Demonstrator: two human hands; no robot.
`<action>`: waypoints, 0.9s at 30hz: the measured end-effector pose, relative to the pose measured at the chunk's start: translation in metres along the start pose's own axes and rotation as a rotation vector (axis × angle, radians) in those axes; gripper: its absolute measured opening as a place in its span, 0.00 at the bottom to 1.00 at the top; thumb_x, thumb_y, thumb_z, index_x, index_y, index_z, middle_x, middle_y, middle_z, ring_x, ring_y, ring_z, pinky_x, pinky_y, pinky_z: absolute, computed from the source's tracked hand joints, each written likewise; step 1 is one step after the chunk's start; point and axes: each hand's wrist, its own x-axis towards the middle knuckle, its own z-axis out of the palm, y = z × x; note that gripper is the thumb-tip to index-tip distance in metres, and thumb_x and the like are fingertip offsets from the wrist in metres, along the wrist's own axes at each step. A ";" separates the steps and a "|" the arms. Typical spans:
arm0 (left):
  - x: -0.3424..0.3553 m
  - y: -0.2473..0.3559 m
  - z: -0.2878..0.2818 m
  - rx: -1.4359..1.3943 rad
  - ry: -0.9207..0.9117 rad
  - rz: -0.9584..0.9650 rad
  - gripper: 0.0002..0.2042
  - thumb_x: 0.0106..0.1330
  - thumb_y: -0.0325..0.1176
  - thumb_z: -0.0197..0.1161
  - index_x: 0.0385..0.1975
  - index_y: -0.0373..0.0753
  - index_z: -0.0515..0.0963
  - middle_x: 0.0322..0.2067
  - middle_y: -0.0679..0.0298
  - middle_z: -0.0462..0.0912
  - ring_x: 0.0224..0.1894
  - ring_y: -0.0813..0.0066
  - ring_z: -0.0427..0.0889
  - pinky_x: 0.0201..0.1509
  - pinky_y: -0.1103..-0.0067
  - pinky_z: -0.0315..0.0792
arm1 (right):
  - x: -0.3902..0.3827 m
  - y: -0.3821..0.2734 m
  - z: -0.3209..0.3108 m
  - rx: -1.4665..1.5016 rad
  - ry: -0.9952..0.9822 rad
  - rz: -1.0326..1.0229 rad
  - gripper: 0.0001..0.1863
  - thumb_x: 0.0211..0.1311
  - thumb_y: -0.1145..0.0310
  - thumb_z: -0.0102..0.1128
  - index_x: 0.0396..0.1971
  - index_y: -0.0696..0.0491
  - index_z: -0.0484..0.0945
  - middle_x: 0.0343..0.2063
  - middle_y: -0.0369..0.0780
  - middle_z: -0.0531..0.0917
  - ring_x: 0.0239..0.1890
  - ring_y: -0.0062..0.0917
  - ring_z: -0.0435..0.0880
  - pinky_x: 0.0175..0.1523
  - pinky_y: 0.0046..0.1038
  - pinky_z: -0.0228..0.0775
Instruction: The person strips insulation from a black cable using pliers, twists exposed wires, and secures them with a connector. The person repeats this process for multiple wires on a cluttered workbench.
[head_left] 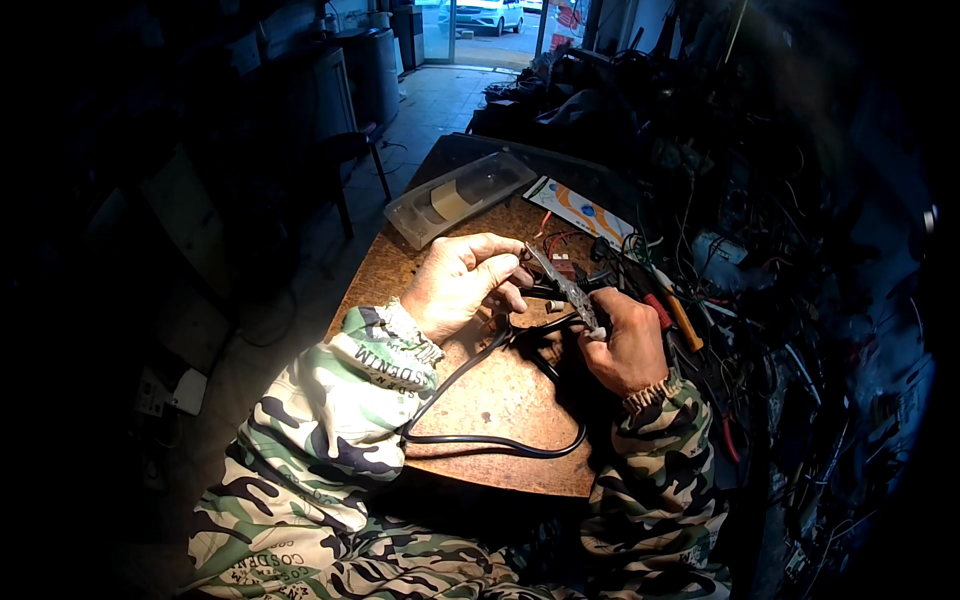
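Observation:
Fingertips of my left hand are pinched together around a small dark piece that appears to be the end of a black cable. The cable passes below the hand and lies in a loose loop on the brown tabletop. My right hand is closed around a worn grey metal hand tool with a long narrow end, whose exact kind I cannot make out. The tool points up and left, its tip right at the left fingertips. Part of the cable beneath the hands is in shadow.
A clear plastic tray with a tan piece in it lies at the table's far side. Beside it is a white box with orange and blue print. Tools, including a yellow-orange handle, and tangled wires crowd the right. A stool stands left.

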 end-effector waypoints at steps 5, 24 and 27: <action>0.002 0.002 0.002 0.045 -0.013 -0.018 0.12 0.75 0.28 0.57 0.54 0.30 0.77 0.37 0.55 0.86 0.32 0.72 0.88 0.35 0.80 0.82 | -0.001 -0.001 -0.006 0.004 -0.014 0.007 0.15 0.43 0.76 0.62 0.35 0.63 0.80 0.29 0.56 0.83 0.35 0.53 0.84 0.40 0.41 0.77; 0.002 0.000 -0.001 0.042 -0.035 0.001 0.12 0.75 0.29 0.58 0.53 0.30 0.77 0.37 0.52 0.86 0.32 0.70 0.88 0.34 0.81 0.81 | 0.002 -0.002 -0.002 0.038 -0.003 -0.043 0.16 0.42 0.74 0.62 0.35 0.63 0.80 0.29 0.56 0.82 0.33 0.52 0.83 0.39 0.41 0.76; 0.001 0.001 0.002 0.019 -0.026 -0.027 0.12 0.75 0.30 0.58 0.53 0.30 0.76 0.37 0.52 0.87 0.32 0.70 0.88 0.33 0.82 0.81 | 0.000 0.001 -0.002 -0.006 0.007 -0.034 0.15 0.42 0.75 0.62 0.34 0.63 0.80 0.28 0.56 0.81 0.33 0.53 0.83 0.39 0.43 0.75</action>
